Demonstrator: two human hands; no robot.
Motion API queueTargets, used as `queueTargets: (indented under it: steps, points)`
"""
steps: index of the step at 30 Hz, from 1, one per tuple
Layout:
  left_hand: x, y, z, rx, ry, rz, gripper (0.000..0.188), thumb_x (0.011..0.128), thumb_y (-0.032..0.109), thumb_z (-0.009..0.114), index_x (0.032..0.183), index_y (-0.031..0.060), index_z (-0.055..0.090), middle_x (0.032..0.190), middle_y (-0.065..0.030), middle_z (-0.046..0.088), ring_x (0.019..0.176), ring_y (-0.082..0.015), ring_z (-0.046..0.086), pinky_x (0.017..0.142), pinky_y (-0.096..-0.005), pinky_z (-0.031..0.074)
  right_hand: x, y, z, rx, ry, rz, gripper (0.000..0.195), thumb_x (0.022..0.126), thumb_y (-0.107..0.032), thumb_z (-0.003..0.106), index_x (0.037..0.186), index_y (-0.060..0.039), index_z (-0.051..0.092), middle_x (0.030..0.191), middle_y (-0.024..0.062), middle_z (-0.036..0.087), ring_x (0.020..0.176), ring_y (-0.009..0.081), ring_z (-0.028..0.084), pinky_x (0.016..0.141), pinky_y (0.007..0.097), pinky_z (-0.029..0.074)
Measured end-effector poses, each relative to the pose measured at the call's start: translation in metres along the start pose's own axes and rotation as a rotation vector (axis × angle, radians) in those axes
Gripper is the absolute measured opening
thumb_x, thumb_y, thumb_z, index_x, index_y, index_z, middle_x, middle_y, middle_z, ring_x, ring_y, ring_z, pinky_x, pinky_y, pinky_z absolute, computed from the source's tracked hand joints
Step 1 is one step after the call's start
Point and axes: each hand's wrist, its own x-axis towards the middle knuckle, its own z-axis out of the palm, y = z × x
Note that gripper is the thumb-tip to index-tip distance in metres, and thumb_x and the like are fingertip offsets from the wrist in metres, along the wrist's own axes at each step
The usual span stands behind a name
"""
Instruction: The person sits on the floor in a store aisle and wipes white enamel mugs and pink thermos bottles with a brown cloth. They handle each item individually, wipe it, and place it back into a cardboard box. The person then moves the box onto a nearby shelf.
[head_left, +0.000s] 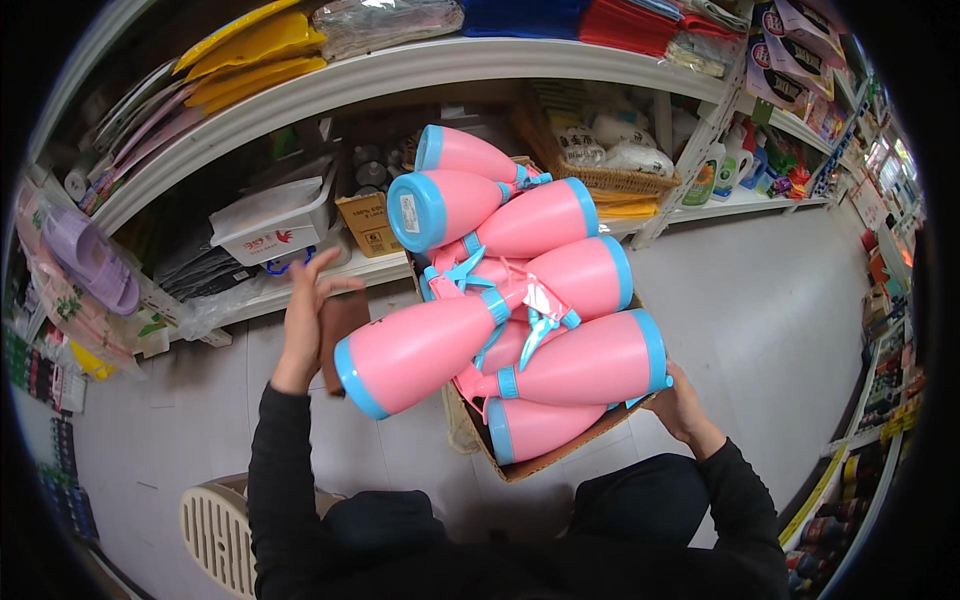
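Observation:
Several pink spray bottles with blue bases (577, 356) lie heaped in an open cardboard box (525, 469) in front of me. My right hand (679, 401) holds the box at its right side, its fingers partly hidden behind the box. My left hand (304, 322) is raised left of the heap, fingers apart and slightly blurred, holding nothing. Closest to it, one spray bottle (420, 352) sticks out over the box's left side, its blue base towards my left forearm. A brown object (343, 337), perhaps a piece of cardboard, shows behind my left hand.
A white metal shelf (450, 56) spans the front, with a white plastic bin (277, 225), a small cardboard box (371, 225) and a wicker basket (622, 178) beneath. Detergent bottles (705, 176) stand at right. A beige slotted plastic stool (217, 532) is at lower left. Packaged purple slippers (90, 259) hang left.

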Motion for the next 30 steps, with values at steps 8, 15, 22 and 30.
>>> queueTargets:
  steps: [8,15,22,30]
  points:
    - [-0.086,0.029,0.038,-0.195,-0.474,-0.429,0.136,0.060,0.085,0.061,0.155,0.0051,0.004,0.127,-0.0221,0.058,0.116,-0.0247,0.058,0.102,-0.0361,0.041,0.001,0.003,-0.005,0.011,-0.024,-0.007,0.064,0.099,-0.050,0.043,0.142,-0.0033,0.038,0.138,0.0133,0.048,0.123,0.0237,0.048,0.101,0.0471,0.040]
    - [-0.090,0.017,0.073,-0.028,-0.699,-0.453,0.085,0.086,0.039,0.071,0.148,0.0031,0.025,0.117,-0.0086,0.057,0.101,-0.0158,0.057,0.095,-0.0316,0.044,-0.002,-0.005,0.003,-0.056,0.061,-0.034,0.065,0.097,-0.054,0.045,0.140,-0.0041,0.040,0.134,0.0126,0.050,0.120,0.0227,0.050,0.099,0.0457,0.042]
    - [-0.095,0.013,0.091,-0.128,-0.461,-0.550,0.020,0.096,0.020,0.058,0.098,0.0007,0.063,0.096,-0.0003,0.063,0.091,-0.0065,0.056,0.082,-0.0252,0.047,0.005,-0.003,0.000,-0.067,0.034,-0.015,0.059,0.100,-0.046,0.042,0.143,-0.0050,0.039,0.140,0.0110,0.048,0.128,0.0249,0.047,0.104,0.0479,0.038]
    - [-0.103,0.012,-0.020,-0.003,0.414,-0.162,0.018,0.092,0.017,0.060,0.088,0.0000,0.065,0.078,-0.0029,0.066,0.065,-0.0101,0.059,0.061,-0.0270,0.049,-0.009,-0.003,-0.037,-0.188,0.411,-0.560,0.045,0.104,-0.031,0.039,0.134,0.0012,0.047,0.133,0.0140,0.052,0.125,0.0255,0.048,0.105,0.0448,0.041]
